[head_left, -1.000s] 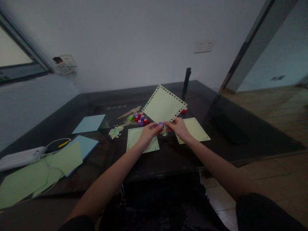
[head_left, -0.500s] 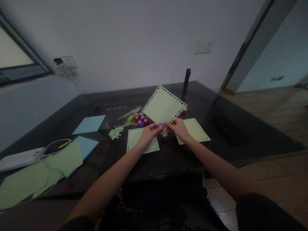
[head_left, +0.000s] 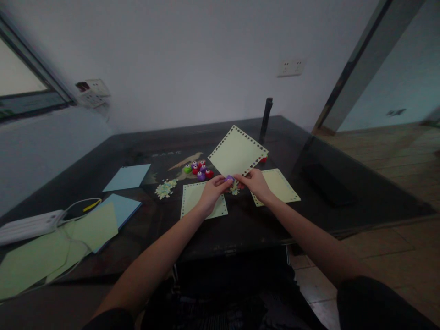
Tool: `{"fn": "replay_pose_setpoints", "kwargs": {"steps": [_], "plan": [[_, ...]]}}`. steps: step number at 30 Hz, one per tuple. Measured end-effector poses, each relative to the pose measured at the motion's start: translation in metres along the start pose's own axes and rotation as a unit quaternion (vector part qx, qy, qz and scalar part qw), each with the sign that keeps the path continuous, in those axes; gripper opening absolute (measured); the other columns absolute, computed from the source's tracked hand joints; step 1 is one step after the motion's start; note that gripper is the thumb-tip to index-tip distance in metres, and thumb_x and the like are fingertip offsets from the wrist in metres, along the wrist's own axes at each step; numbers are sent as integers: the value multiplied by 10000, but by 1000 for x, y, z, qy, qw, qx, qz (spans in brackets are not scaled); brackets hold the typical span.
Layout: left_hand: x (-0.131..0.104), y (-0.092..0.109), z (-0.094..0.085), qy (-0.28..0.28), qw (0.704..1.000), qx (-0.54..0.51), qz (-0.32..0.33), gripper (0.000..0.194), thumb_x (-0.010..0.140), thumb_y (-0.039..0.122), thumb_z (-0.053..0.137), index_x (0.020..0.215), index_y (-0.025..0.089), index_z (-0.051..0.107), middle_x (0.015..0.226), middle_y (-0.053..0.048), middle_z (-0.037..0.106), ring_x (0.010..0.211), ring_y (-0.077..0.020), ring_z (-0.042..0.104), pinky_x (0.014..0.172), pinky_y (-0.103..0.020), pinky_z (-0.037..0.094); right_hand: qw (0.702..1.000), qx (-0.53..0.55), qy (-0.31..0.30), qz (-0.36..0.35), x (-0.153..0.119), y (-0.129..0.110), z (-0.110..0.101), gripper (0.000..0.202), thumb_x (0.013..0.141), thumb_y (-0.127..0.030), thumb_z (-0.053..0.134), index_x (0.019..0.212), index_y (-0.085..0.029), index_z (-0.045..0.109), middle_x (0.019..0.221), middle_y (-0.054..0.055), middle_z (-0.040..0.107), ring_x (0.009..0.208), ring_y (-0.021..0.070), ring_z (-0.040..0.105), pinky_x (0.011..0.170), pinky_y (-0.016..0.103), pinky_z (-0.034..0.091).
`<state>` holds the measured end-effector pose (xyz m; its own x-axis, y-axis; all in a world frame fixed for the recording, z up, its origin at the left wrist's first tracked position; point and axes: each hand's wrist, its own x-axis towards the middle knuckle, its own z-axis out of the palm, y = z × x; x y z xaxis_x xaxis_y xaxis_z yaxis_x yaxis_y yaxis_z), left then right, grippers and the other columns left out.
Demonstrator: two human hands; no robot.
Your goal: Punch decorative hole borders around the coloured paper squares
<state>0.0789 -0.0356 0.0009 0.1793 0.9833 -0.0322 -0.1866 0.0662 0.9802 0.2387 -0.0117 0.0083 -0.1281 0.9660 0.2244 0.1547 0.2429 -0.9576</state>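
the punched sheet (head_left: 237, 149) is a pale yellow-green square, held above the table (head_left: 165, 229) at mid-frame. it stands turned on one corner, with the opposite corner pointing up toward the wall (head_left: 192, 68). rows of small dark holes line its upper-left, upper-right and lower-right edges; the lower-left edge looks plain. the center of the sheet is unmarked. the lower corner meets the purple block (head_left: 229, 178), a small rounded part between the two hands.

grip, left hand (head_left: 215, 190): thumb and fingers are pinched together around the purple block. grip, right hand (head_left: 253, 181): thumb and fingers are pinched together on the sheet's lower-right edge, close beside the block.

hidden or unclear: the fingers beneath the block and behind the sheet are concealed. whether the sheet's corner sits inside the block or only against it cannot be told. the hole outlines are too small to confirm. the left hand covers part of the flat sheet (head_left: 192, 196) below it, and the hands partly cover a scrap pile (head_left: 235, 190). a red block (head_left: 264, 160) is half concealed by the raised sheet. the dark object (head_left: 326, 185) at right blends into the tabletop. loose green sheets (head_left: 37, 252) run off the left border.
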Motion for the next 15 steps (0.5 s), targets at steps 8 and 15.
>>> {"fn": "replay_pose_setpoints", "kwargs": {"steps": [8,15], "plan": [[2,-4,1,1,999,-33,9,334,639,379,765,847,141,659,871,-48,664,796,-140,586,723,-257,435,1000,13,-2,11,-1,-5,0,374,594,-478,748,621,-130,612,489,30,602,441,153,563,467,272,489],[1,-4,2,2,1000,-17,26,324,642,389,756,817,135,657,832,-48,665,778,-149,588,717,-266,428,1000,30,-6,9,-2,-2,1,367,621,-477,726,651,-127,616,498,23,602,445,150,563,469,275,487]]}}
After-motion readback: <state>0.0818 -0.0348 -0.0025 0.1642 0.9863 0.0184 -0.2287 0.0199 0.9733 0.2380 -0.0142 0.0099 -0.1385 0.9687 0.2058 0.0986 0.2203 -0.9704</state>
